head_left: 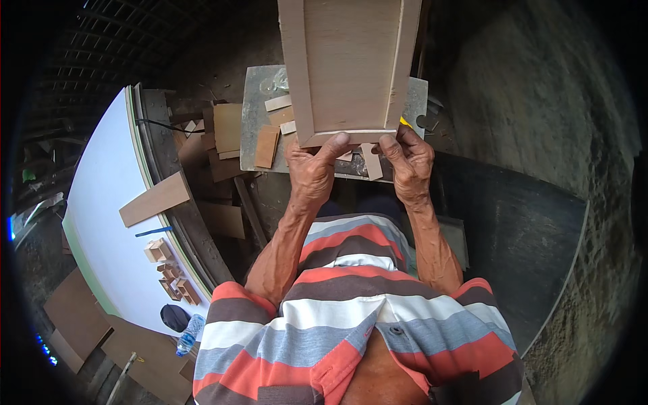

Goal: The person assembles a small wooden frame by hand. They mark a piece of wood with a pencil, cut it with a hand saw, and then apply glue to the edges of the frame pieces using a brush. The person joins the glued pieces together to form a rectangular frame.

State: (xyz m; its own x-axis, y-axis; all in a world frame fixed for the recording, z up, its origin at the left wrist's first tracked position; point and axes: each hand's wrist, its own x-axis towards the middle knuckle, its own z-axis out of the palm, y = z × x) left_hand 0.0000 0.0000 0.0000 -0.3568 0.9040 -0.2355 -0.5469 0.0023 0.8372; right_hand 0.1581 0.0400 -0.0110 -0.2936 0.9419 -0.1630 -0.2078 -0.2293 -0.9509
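A framed wooden panel [347, 64], pale with a raised border along its sides and near edge, is held up in front of me over a small work table. My left hand [314, 165] grips its near left corner, the thumb lying on the border strip. At the near right corner my right hand [408, 162] pinches the edge, thumb on top and fingers curled beneath. Something yellow [406, 122] shows beside the right fingers; its kind cannot be made out. The panel's far end runs out of view at the top.
Wood offcuts [267, 146] and a clear plastic bag [275, 82] lie on the grey work table [254, 101]. To the left, a white board [111, 202] carries a wooden plank [155, 200], small wooden boxes [174, 280] and a plastic bottle [190, 335]. A dark board [513, 229] leans at right.
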